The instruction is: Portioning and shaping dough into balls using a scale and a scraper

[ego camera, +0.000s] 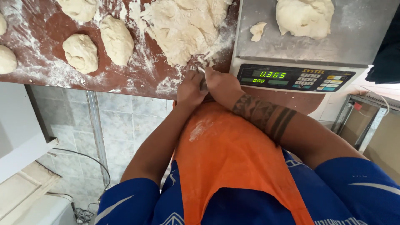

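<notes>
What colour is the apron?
Orange, dusted with a little flour; the apron shows best in the head view.

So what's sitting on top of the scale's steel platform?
On the scale platform lie a large dough lump and a small dough scrap, apart. The lump's far edge is cut off.

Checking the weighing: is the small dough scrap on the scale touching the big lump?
Apart. The head view shows bare steel platform between the small scrap and the big lump on the scale.

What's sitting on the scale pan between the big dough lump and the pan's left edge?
In the head view, one small dough scrap lies on the scale pan, left of the big dough lump.
</notes>
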